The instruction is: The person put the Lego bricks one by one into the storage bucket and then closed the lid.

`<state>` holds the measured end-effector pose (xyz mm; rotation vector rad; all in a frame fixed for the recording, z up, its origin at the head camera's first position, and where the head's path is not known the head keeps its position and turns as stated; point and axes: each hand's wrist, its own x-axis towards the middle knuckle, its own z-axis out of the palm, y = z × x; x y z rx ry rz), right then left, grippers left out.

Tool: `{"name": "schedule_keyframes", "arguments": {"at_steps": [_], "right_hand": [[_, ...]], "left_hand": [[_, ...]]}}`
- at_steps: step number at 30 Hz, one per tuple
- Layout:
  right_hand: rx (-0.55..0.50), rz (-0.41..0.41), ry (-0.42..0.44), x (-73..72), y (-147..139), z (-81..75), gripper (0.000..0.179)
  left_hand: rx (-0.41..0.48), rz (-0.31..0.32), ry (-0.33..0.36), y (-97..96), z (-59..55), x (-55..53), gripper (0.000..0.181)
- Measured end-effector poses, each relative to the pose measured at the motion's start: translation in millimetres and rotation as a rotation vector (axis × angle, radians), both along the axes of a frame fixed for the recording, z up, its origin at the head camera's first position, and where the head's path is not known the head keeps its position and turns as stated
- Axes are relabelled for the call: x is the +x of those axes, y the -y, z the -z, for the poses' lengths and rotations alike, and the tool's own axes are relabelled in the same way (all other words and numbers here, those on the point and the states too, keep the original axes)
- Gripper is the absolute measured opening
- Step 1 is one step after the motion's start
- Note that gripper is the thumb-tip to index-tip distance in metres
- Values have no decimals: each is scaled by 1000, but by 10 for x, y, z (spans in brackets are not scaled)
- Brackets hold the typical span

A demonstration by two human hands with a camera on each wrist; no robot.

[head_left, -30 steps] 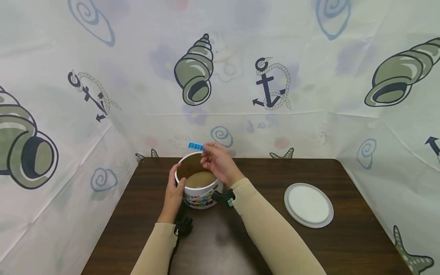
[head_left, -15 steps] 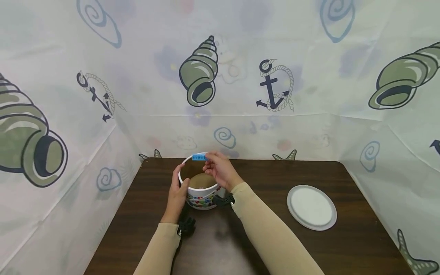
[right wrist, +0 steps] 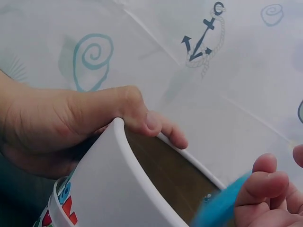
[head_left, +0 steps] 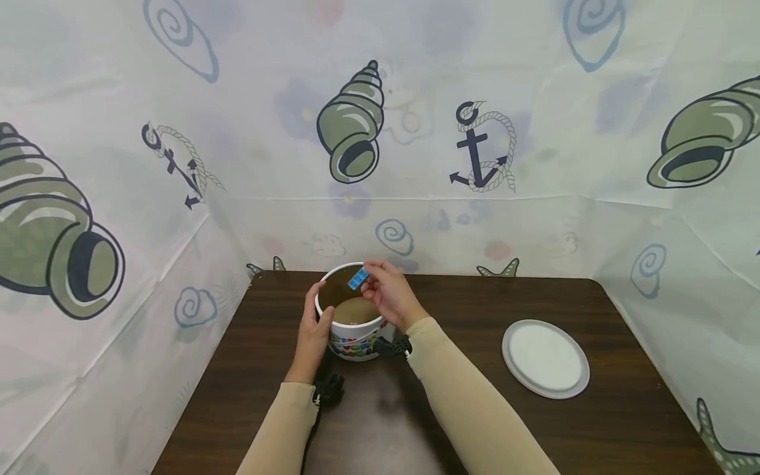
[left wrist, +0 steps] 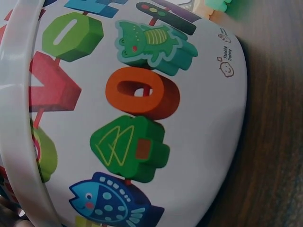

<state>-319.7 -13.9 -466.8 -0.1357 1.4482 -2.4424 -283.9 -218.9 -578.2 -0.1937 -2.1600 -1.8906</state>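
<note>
A round white tub (head_left: 350, 349) stands on the table, its open top tilted slightly toward the head camera and its side printed with colourful beads. My left hand (head_left: 312, 330) grips its left rim, thumb over the near edge and fingers at the outside. Pinched between the thumb and fingers of my right hand (head_left: 388, 293) is a blue toy building brick (head_left: 357, 278), held slanted over the tub's mouth. In the right wrist view the brick (right wrist: 221, 208) is blurred. The left wrist view shows mostly the tub's printed wall (left wrist: 213, 123).
A white round lid (head_left: 546, 359) lies flat on the dark wooden table (head_left: 623, 409), to the right of the tub. Behind the table hangs a pale cloth (head_left: 415, 231) printed with shells and anchors. A green piece (left wrist: 218, 4) shows at the left wrist view's top edge.
My right hand has lowered the blue brick from above the far rim to the tub's mouth, turning it from nearly level to slanted. The left hand keeps its grip on the tub.
</note>
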Motion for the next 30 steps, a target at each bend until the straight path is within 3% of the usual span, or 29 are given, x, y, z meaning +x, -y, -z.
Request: {"name": "schedule_keyframes", "arguments": {"at_steps": [5,10,15,23,30], "right_hand": [[-1,22,-2,-6,-30,-24,30],[-7,15,5,1,-52,-10,14],[-6,6,-10,9,-89,-11,26],[-143,44,-111,88,-164,45,10],[-218,-42,-207,253,-256,161,9]], "left_hand": [[9,17,-4,-28,-17,-27,60],[2,9,4,-42,4,-12,60],[3,10,-1,-72,4,-12,60],[0,16,-13,-83,10,-45,60],[-8,19,0,-17,25,-8,59]]}}
